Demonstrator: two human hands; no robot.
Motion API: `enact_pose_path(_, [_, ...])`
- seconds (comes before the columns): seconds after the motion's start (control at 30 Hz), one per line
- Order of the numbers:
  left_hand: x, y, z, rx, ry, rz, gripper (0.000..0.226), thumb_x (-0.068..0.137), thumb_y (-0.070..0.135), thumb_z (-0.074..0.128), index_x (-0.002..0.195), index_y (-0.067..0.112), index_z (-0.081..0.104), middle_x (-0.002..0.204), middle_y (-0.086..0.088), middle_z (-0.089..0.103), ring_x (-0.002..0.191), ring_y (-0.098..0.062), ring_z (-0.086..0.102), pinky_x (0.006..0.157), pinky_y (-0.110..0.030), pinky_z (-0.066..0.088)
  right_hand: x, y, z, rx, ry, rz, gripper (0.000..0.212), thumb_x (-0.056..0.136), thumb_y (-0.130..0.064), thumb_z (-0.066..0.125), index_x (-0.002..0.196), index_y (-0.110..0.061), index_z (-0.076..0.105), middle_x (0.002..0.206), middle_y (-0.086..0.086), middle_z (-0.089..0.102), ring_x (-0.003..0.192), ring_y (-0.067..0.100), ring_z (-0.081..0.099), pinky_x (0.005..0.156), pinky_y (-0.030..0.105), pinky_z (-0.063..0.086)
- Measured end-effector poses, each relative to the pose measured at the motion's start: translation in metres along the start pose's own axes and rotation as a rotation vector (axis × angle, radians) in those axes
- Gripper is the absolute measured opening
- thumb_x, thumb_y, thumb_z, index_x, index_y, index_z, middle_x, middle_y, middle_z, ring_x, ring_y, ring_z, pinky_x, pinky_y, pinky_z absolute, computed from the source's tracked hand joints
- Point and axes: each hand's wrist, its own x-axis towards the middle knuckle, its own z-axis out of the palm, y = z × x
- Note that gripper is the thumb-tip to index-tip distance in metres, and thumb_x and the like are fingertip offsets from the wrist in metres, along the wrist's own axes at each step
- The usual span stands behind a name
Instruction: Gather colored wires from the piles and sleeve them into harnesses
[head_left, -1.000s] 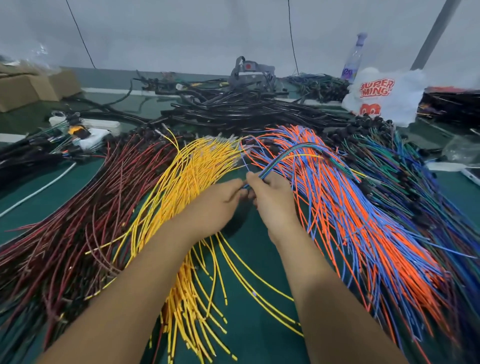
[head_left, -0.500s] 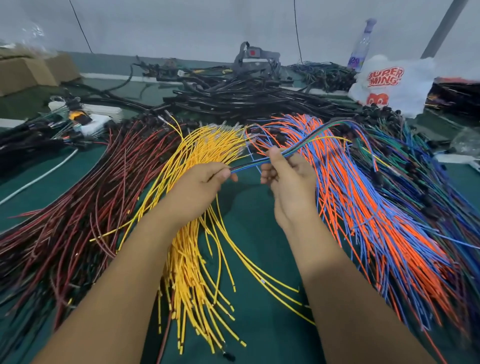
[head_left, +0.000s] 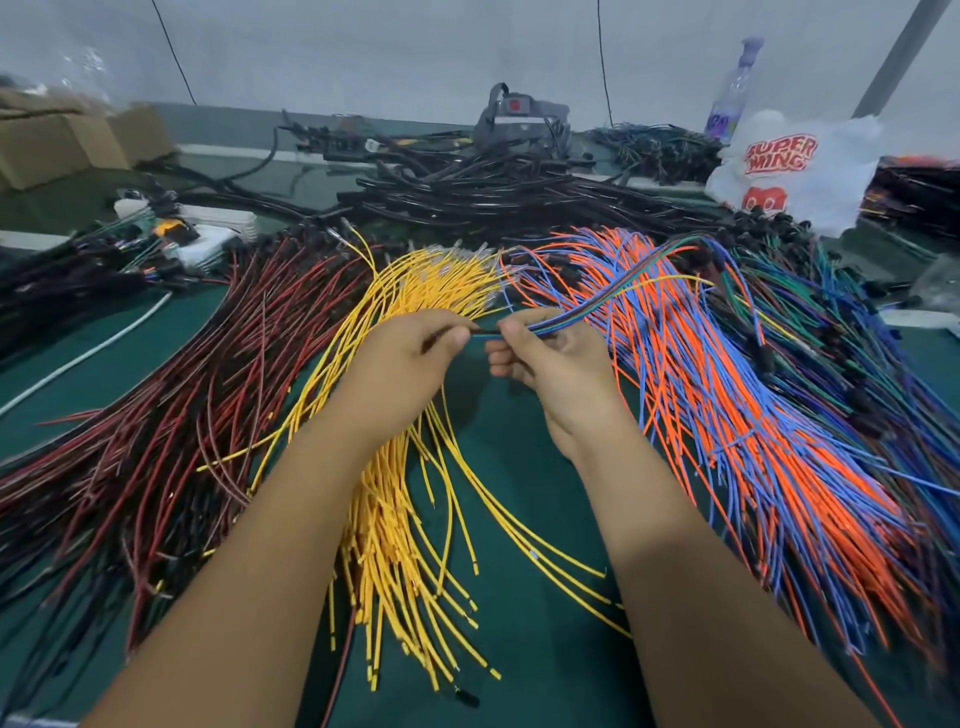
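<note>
My right hand (head_left: 550, 358) pinches a small bundle of colored wires (head_left: 613, 296), blue, green, red and yellow, which arcs up and to the right over the orange and blue pile (head_left: 753, 415). My left hand (head_left: 410, 358) pinches a thin black sleeve (head_left: 480, 329) at the bundle's left end, fingertips almost meeting those of the right hand. Under the left forearm lies the yellow wire pile (head_left: 395, 519). A pile of red and dark wires (head_left: 171, 415) spreads on the left. Green and dark blue wires (head_left: 857, 332) lie far right.
A heap of black sleeved harnesses (head_left: 493, 192) fills the back of the green table (head_left: 519, 597). A white printed plastic bag (head_left: 795, 171) and a bottle (head_left: 732, 93) stand at back right. Cardboard boxes (head_left: 62, 140) sit at back left, with connectors (head_left: 171, 234) nearby.
Both hands rose and drew apart slightly from a close clasp. The bundle's end now shows between the fingertips, with the black sleeve at it.
</note>
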Motion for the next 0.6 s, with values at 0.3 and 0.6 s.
enact_pose_path(0.3, [0.01,-0.014,-0.026,-0.787,0.302,-0.416,0.024,0.099,0.023,0.046,0.1,0.017,0.069,0.077,0.003,0.066,0.074,-0.012,0.065,0.07,-0.029,0.056,-0.001,-0.005,0.003,0.115,0.055,-0.082,0.013,0.093,0.0,0.059,0.083,-0.006,0.064,0.064,0.006,0.066,0.057,0.014,0.064,0.057,0.021,0.053])
enact_pose_path(0.6, [0.013,0.005,-0.007,-1.008,0.053,-0.413,0.058,0.099,0.056,0.017,0.126,0.021,0.056,0.116,-0.008,0.069,0.114,-0.024,0.062,0.098,-0.049,0.043,-0.011,-0.004,0.02,0.085,-0.104,-0.053,0.009,0.092,-0.002,0.06,0.086,-0.008,0.064,0.069,0.008,0.067,0.059,0.013,0.064,0.06,0.023,0.055])
